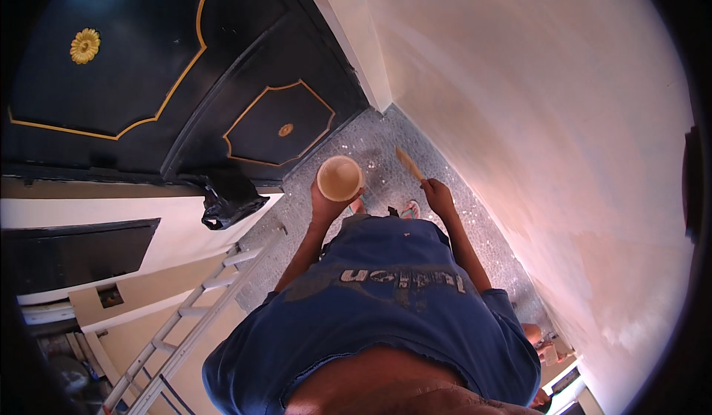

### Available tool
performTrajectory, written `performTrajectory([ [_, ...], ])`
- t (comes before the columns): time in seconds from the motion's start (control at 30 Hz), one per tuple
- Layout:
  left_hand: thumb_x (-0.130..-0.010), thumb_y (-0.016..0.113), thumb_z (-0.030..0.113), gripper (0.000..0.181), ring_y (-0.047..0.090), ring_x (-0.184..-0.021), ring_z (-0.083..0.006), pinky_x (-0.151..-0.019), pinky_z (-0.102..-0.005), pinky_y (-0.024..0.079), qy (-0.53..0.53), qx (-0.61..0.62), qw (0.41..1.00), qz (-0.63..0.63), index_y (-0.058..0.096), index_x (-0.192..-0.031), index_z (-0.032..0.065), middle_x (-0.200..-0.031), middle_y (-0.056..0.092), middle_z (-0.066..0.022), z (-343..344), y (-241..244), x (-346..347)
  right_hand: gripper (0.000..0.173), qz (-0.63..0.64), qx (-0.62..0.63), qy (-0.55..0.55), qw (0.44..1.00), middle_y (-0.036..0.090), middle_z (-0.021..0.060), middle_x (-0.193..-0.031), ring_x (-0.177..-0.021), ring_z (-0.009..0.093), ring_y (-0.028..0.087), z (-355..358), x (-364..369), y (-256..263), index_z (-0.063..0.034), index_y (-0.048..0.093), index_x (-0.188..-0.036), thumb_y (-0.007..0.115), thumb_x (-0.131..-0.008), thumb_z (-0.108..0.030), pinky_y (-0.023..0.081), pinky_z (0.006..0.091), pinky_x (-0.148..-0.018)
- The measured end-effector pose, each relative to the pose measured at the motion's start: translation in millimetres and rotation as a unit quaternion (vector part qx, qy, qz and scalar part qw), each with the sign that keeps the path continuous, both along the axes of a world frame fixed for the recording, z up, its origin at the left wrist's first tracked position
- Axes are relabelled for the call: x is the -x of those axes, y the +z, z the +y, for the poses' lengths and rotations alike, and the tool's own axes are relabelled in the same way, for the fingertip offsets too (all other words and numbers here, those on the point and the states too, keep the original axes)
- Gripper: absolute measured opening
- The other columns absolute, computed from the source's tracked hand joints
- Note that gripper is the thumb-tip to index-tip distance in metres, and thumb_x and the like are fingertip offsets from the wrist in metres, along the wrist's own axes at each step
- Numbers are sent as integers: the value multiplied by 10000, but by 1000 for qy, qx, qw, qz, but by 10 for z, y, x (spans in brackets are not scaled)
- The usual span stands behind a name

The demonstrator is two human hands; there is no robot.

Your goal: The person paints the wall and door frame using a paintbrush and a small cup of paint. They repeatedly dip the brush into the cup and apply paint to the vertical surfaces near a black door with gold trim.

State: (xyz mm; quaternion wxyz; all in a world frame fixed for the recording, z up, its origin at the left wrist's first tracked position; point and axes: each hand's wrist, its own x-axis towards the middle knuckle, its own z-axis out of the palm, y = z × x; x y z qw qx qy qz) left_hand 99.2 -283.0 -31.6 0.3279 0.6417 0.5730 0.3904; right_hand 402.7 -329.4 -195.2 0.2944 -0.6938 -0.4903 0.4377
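Observation:
My left hand holds a round, pale tub from its lower left side; a beige substance shows inside. On the right, my right hand grips the near end of a slim, yellowish-brown tool, which looks like a brush, though its exact kind is unclear. The tool points up and left over the speckled floor, apart from the tub and from the wall. Patches of beige and paler tones cover that wall. My feet in sandals show beyond the shirt's hem.
A black door with gold trim stands at the left. By its edge hangs a black plastic bag. An aluminium ladder leans at the lower left. Parts of another person show at the lower right, near the wall.

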Motion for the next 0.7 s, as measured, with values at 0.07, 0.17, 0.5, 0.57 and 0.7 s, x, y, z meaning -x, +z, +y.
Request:
performTrajectory([
  [0.07, -628, 1012, 257, 777, 720, -1104, -244, -949, -390, 570, -5, 1, 1000, 3, 632, -1266, 28, -1177, 733, -113, 13, -33, 16, 415, 1, -20, -3, 1000, 740, 207, -908, -867, 332, 729, 0, -5, -93, 12, 732, -1029, 576, -1050, -372, 539, 423, -789],
  [0.17, -627, 1013, 259, 779, 719, -1103, -244, -948, -391, 569, -5, 20, 1000, 3, 630, -1265, 30, -1178, 731, -111, 1, 32, -19, 417, -6, 7, 4, 1000, 740, 213, -917, -884, 334, 731, -14, -18, -42, 10, 732, -1039, 579, -1049, -377, 539, 423, -796],
  [0.5, -642, 1005, 214, 753, 707, -1098, -240, -945, -388, 567, -23, -4, 1000, -10, 622, -1263, 30, -1188, 714, -104, -95, 13, -54, 423, -4, 38, -5, 999, 723, 253, -915, -901, 412, 722, -180, -35, 13, -8, 720, -1077, 579, -1020, -403, 534, 476, -784],
  [0.57, -641, 1005, 209, 752, 707, -1096, -236, -943, -384, 568, -25, 11, 1000, -3, 622, -1263, 29, -1189, 714, -101, -119, 0, -40, 423, -5, 36, -5, 999, 724, 251, -918, -898, 407, 723, -217, -41, -11, -8, 720, -1080, 580, -1019, -403, 534, 471, -784],
  [0.7, -612, 1019, 225, 757, 722, -1051, -234, -913, -382, 579, -11, -2, 1000, -6, 632, -1234, 34, -1140, 729, -103, -139, -101, -15, 421, 5, 47, -15, 999, 727, 243, -925, -894, 383, 723, -217, -43, 28, 2, 721, -1074, 593, -1018, -395, 535, 455, -795],
])
